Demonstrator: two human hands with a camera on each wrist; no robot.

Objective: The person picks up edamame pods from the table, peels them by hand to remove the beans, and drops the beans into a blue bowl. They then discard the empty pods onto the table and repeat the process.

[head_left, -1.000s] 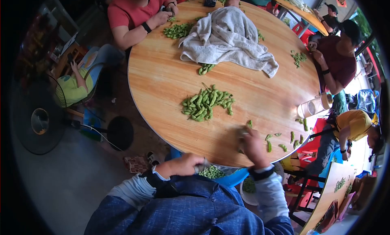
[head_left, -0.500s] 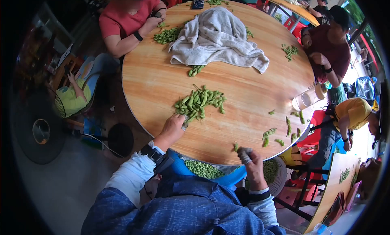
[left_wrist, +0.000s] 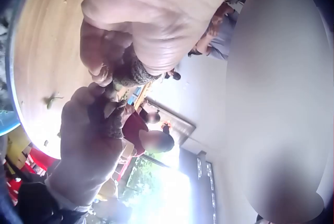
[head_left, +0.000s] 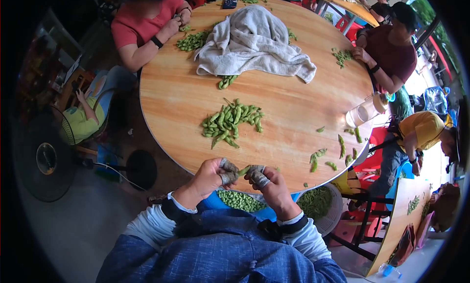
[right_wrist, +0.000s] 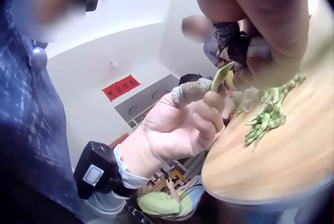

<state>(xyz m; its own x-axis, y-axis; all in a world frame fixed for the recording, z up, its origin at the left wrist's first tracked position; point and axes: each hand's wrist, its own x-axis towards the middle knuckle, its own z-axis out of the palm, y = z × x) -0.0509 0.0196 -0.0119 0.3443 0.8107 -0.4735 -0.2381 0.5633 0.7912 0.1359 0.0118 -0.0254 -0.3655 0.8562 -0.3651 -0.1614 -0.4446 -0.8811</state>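
Note:
Just over the near table edge in the head view, both hands meet at a green edamame pod (head_left: 243, 171). My left hand (head_left: 203, 181) pinches one end between wrapped thumb and finger. The curled fingers of my right hand (head_left: 276, 192), with grey wrapping on thumb and forefinger, grip the other end. The right wrist view shows the pod (right_wrist: 222, 76) standing up from the left fingertips, right fingers close beside it. A pile of edamame pods (head_left: 230, 121) lies on the round wooden table (head_left: 289, 107) ahead. In the left wrist view, the hands mostly hide the pod.
Below the table edge, a blue tub (head_left: 211, 202) holds shelled beans (head_left: 239, 200), beside a white basket (head_left: 337, 212) of greens. Scattered pods (head_left: 341, 147) and a clear bottle (head_left: 362, 113) lie right. A grey towel (head_left: 254, 43) covers a mound. Other people sit around.
The left hand went to the pile, then came back toward me with a pod. The right hand moved left to meet it. The head view has shifted slightly.

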